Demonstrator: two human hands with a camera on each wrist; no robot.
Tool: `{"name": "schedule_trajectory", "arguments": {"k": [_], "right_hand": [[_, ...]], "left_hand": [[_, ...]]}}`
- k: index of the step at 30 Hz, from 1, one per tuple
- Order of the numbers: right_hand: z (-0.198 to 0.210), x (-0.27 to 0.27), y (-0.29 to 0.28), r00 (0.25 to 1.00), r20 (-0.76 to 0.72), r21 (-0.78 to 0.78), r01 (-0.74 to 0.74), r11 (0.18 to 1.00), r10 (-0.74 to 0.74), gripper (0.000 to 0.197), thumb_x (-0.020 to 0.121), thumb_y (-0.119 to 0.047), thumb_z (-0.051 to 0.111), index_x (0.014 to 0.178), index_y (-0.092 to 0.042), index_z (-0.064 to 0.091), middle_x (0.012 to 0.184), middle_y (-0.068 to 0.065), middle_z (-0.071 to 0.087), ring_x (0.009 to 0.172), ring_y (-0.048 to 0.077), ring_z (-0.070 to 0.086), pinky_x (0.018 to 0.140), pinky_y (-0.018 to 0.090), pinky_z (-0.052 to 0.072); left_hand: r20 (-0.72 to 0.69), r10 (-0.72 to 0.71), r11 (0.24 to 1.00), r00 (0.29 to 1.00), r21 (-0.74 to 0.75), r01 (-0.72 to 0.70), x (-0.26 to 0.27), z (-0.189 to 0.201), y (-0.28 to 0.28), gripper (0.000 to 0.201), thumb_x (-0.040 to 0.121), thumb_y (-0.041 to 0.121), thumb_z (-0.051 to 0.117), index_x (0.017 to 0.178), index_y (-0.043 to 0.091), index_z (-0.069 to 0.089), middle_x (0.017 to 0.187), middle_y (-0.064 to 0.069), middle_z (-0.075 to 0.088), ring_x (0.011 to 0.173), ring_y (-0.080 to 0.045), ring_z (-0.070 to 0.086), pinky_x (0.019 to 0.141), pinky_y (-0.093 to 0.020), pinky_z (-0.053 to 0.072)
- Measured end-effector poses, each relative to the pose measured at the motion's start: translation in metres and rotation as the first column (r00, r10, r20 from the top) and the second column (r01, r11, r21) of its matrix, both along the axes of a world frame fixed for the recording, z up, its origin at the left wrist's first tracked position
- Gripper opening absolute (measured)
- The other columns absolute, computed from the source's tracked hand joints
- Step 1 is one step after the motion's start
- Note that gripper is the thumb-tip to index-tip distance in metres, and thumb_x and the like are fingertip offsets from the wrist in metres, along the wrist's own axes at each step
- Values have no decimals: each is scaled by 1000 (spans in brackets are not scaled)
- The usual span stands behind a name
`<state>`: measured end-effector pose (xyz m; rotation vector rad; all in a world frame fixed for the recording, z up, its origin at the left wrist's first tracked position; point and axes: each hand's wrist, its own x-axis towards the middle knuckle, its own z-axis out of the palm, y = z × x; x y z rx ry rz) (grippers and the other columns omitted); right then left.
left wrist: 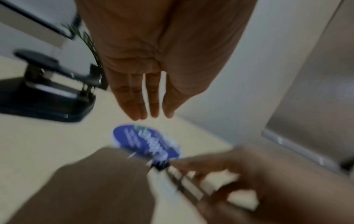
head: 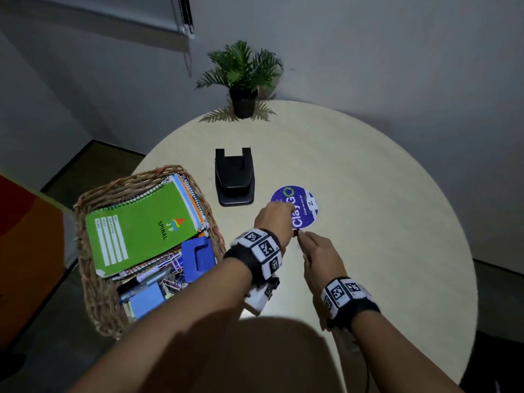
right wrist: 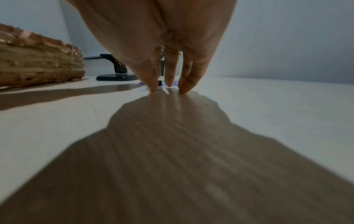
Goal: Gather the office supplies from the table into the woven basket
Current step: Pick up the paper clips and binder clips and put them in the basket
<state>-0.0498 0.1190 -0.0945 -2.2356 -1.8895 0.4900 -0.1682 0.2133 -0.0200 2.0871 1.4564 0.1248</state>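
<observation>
The woven basket [head: 85, 199] stands at the table's left edge and holds a green spiral notebook [head: 141, 222], a blue hole punch [head: 197, 258], pens, paper clips and a blue pad. A black hole punch [head: 234, 177] stands on the table beside it. A round blue sticker [head: 304, 205] lies flat to its right. My left hand [head: 273, 215] hovers over the sticker's near edge, fingers straight and empty. My right hand [head: 317, 253] points its fingertips [right wrist: 153, 89] down onto the table and touches a small black clip [left wrist: 160, 166] at the sticker's near rim.
A potted plant [head: 243, 75] stands at the far edge of the round, pale table [head: 382, 194]. The basket's side [right wrist: 38, 63] rises to the left of my right hand, with the black hole punch [right wrist: 116, 74] behind it. Walls close in behind and to the right.
</observation>
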Motion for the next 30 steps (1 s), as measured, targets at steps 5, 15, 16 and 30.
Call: {"name": "schedule_trajectory", "arguments": {"k": [5,15,16,30], "right_hand": [[-2,-6,-6,991,114,-44,-59,997,64,46,57,-3,80,100,-17,71,105,-1,71,92,23,66,57,27,55],[6,1,-13,985,-80,15,156,988,-155,18,83,-5,58,93,-7,72,97,7,67,81,25,64,70,30,51],[12,0,-11,971,-142,32,199,979,-193,19,83,-5,57,95,-7,71,98,7,67,82,24,64,73,30,51],[74,-132,4,795,-604,-57,-116,992,58,26,77,-7,53,94,-15,70,92,7,70,81,26,65,78,39,56]], "left_hand": [[-269,-329,937,905,28,349,19,-52,12,15,86,16,61,100,19,65,109,-2,60,104,-28,56,71,-33,51],[-382,-284,949,879,17,314,9,-50,4,40,89,22,59,126,11,48,129,-9,50,121,-28,43,87,-39,48],[-326,-227,969,918,20,247,6,-41,3,38,90,23,58,125,11,48,128,-9,52,118,-28,47,87,-39,48],[4,368,930,930,-10,-368,-211,23,-76,21,87,8,60,108,8,65,106,-14,72,98,-30,66,82,-35,47]]}}
